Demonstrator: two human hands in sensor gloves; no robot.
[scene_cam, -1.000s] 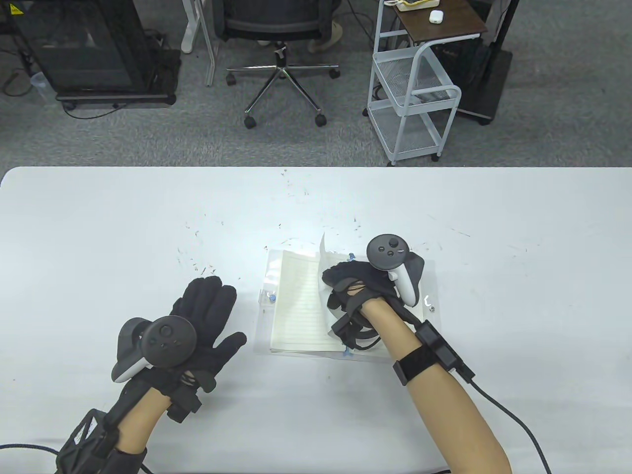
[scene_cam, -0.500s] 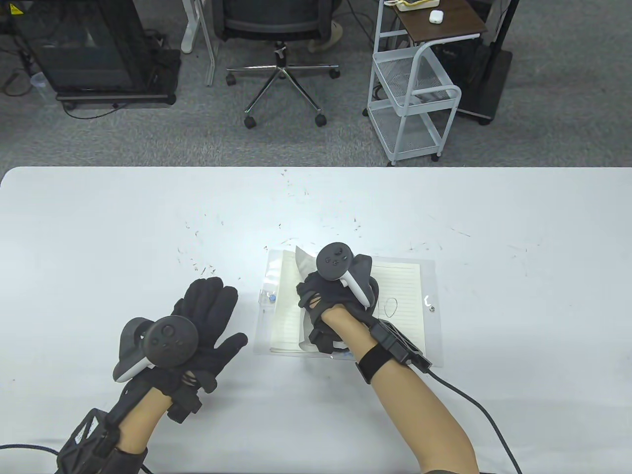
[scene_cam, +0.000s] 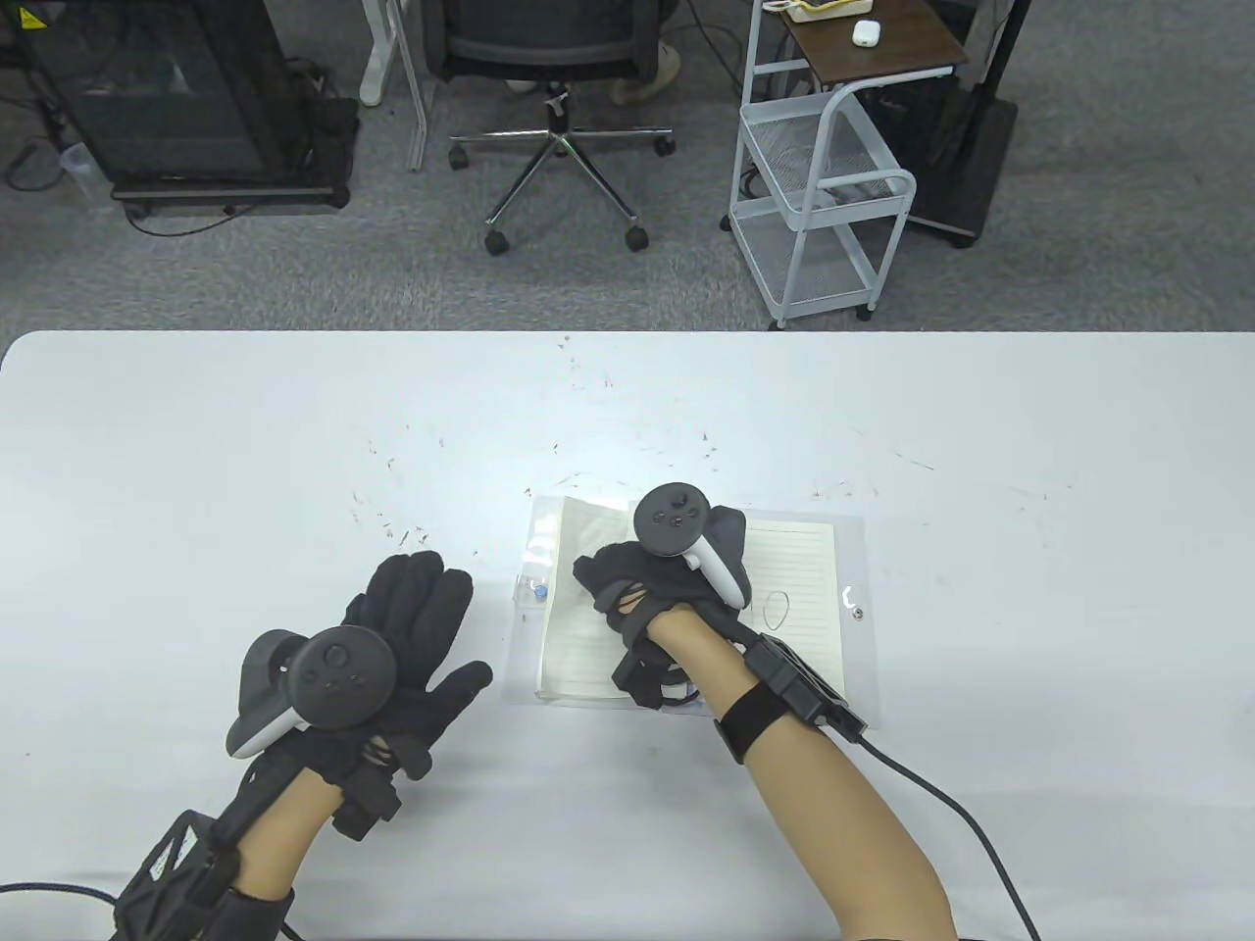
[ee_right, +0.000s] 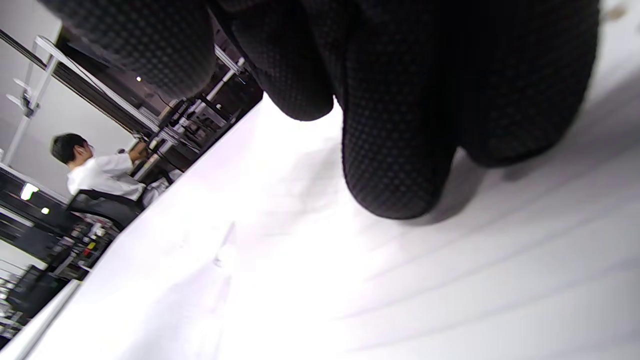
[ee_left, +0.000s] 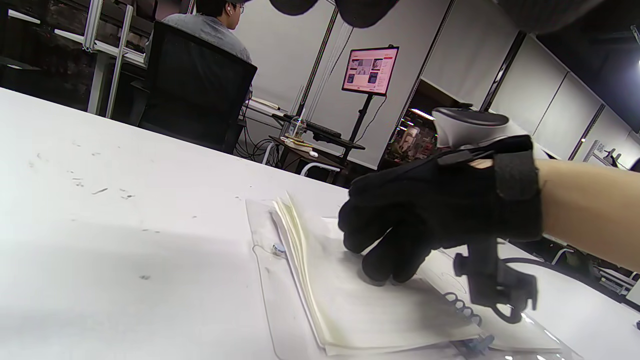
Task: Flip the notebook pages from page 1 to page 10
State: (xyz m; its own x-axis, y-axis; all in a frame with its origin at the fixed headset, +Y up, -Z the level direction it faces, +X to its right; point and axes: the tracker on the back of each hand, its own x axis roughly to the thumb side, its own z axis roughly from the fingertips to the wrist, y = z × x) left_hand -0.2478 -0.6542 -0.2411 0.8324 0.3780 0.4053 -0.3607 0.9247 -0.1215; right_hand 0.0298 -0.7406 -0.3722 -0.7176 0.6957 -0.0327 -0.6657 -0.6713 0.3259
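Note:
An open spiral notebook [scene_cam: 578,637] with lined pages lies inside a clear plastic cover [scene_cam: 863,559] at the table's middle. Its right page [scene_cam: 799,588] bears a hand-drawn mark. My right hand [scene_cam: 613,578] presses its fingertips down on the left-hand stack of pages; the left wrist view shows the right hand [ee_left: 395,235] touching the paper [ee_left: 350,305]. In the right wrist view the gloved fingertips [ee_right: 395,165] rest on the white lined page [ee_right: 450,280]. My left hand [scene_cam: 417,627] lies flat and open on the table, left of the notebook, holding nothing.
The white table [scene_cam: 196,470] carries small dark specks behind the notebook. Beyond the far edge stand an office chair [scene_cam: 559,59], a white wire cart [scene_cam: 824,196] and a black cabinet [scene_cam: 167,98]. A cable [scene_cam: 971,833] trails from my right wrist.
My right hand carried a lifted page from the spine over to the left and pressed it flat; the right page with the drawn mark came into view. My left hand stayed still.

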